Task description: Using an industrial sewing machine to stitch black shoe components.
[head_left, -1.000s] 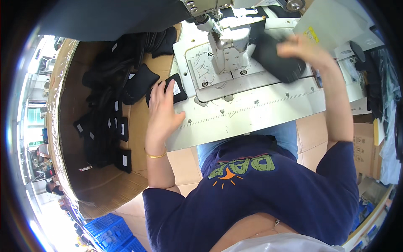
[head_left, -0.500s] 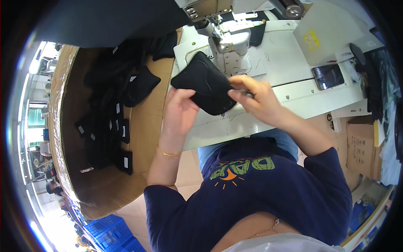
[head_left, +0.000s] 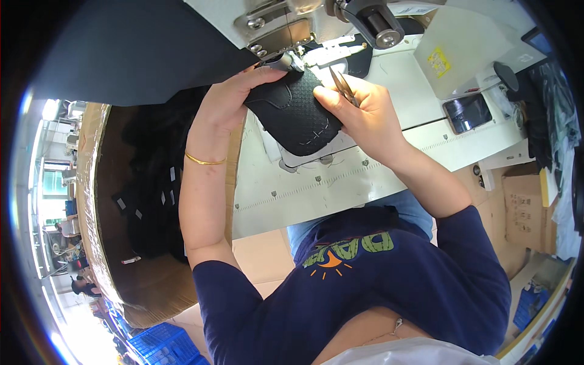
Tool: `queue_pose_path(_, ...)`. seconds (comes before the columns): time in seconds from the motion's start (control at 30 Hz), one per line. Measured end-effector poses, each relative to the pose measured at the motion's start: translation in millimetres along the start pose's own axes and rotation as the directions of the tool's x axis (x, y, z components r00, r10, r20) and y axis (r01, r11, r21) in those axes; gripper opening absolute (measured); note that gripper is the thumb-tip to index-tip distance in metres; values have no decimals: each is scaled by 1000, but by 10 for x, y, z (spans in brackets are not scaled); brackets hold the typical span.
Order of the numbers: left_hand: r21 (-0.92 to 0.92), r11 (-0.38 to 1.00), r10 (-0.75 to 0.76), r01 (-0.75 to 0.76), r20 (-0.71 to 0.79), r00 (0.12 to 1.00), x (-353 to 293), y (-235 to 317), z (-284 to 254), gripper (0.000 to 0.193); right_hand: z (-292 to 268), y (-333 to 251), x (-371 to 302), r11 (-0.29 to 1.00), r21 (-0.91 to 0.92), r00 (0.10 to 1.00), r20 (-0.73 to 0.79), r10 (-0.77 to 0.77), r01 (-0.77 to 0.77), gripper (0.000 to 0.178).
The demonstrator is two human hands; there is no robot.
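A black textured fabric piece (head_left: 295, 112) with light stitch lines and marks lies between my hands, its far edge at the sewing machine's presser foot (head_left: 296, 62). My left hand (head_left: 234, 97) is closed on its far left edge, with the thumb stretched toward the foot. On the other side, my right hand (head_left: 368, 115) has its thumb against the fabric's right edge. Tucked in that same hand is a pair of small pointed snips (head_left: 344, 88), points upward. The fingers beneath the fabric are hidden.
The white machine table (head_left: 340, 188) carries a ruler strip along its near edge. A dark phone (head_left: 467, 114) lies at its right. To the left stands a big cardboard box (head_left: 100, 243) with black pieces inside. A blue crate (head_left: 163, 345) sits on the floor.
Both hands have moved the fabric piece up to the machine's presser foot, and its marked, textured face now shows. My left hand has shifted far and left; the snips now point upward.
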State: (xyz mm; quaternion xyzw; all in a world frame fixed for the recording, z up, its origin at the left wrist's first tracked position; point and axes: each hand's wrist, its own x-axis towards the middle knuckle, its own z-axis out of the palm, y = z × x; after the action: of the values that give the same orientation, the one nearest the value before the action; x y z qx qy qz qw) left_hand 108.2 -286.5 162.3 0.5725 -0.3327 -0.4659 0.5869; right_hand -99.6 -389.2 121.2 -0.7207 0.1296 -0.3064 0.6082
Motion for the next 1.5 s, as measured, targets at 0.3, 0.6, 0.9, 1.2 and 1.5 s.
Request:
queue_pose_path(0.3, 153, 973, -181, 175, 29, 983, 222, 49, -222, 24, 150, -21, -86, 989, -82, 991, -30, -130, 127, 30)
queue_pose_path(0.6, 866, -232, 889, -443, 374, 264, -402, -554, 81, 35, 111, -4, -231, 999, -19, 999, 7, -49, 49, 29)
queue_pose_path(0.9, 800, -519, 805, -301, 576, 143, -251, -700, 173, 40, 137, -13, -137, 993, -67, 995, -5, -100, 99, 32)
queue_pose_path(1.2, 847, -482, 830, -222, 523, 195, -191, -678, 215, 44, 178, 32, -32, 998, 53, 1000, -13, -20, 21, 33)
queue_pose_path(1.5, 853, -497, 810, -159, 522, 266, -412, -448, 564, 27, 179, 41, -7, 989, 151, 999, -32, 8, -4, 30)
